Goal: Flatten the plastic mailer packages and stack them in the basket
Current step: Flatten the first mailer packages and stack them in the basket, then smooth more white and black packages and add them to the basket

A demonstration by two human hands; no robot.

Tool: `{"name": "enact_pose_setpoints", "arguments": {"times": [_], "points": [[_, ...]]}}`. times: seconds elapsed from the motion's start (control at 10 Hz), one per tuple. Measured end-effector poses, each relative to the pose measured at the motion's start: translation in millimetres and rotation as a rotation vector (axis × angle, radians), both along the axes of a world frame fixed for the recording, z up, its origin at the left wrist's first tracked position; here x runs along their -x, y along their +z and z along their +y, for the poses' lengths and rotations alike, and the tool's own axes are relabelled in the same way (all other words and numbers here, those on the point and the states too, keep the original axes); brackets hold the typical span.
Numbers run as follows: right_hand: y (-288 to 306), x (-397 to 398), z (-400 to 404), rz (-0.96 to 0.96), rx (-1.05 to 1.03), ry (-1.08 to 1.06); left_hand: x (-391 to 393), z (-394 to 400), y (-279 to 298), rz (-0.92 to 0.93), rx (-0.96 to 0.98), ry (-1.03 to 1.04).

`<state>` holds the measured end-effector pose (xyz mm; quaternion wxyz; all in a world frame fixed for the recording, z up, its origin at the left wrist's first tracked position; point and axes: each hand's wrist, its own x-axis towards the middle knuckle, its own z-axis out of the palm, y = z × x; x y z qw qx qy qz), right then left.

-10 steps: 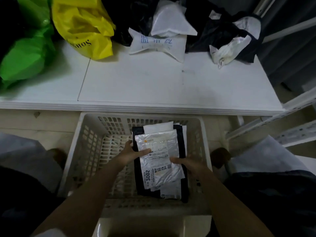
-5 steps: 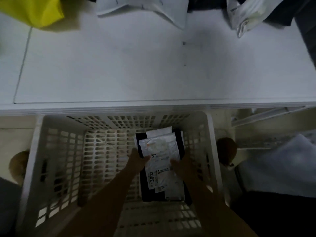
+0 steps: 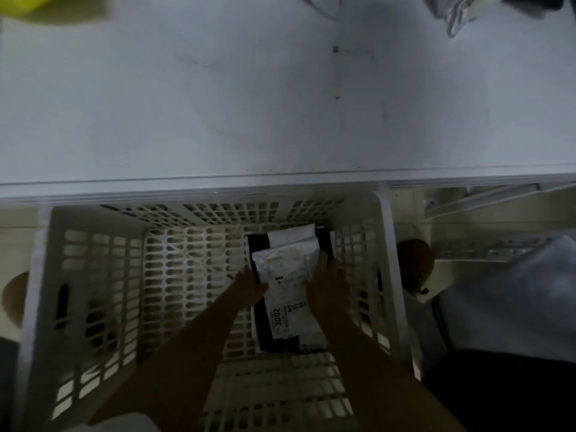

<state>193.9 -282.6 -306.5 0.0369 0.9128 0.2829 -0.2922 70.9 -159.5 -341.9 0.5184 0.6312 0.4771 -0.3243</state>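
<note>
A silver-white mailer [image 3: 286, 269] with a printed label reading 3002 lies on top of a stack in the white slatted basket [image 3: 386, 251], at the basket's right side. Under it are a black mailer [image 3: 258, 247] and another white mailer [image 3: 293, 233]. My left hand [image 3: 249, 288] holds the top mailer's left edge with the thumb laid over it. My right hand [image 3: 327, 285] grips its right edge, with one digit lying on top. Both forearms reach down into the basket.
The white table [image 3: 280, 104] juts out above the basket's far rim. A yellow bag [image 3: 53, 7] and a white crumpled mailer [image 3: 458, 14] lie at its far edge. The basket's left half shows only the bare slatted floor [image 3: 193, 275]. Grey fabric [image 3: 514, 291] is at the right.
The view has tilted down and moved closer to the basket. Both hands have lowered the silver-white mailer onto the stack, and my right hand has slid further up its right edge.
</note>
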Motion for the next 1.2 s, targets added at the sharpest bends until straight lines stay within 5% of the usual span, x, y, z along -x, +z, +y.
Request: {"name": "enact_pose_setpoints", "arguments": {"times": [0.6, 0.9, 1.2], "points": [[130.9, 1.2, 23.7, 0.006, -0.318, 0.289, -7.3, 35.3, 158.0, -0.200, -0.336, -0.278], [257.1, -3.1, 54.5, -0.295, -0.422, 0.387, -18.8, 46.6, 295.1, -0.374, -0.694, -0.246], [346.7, -51.7, 68.7, -0.395, -0.578, 0.264, -71.1, 42.5, 395.0, -0.542, -0.973, -0.178]]}}
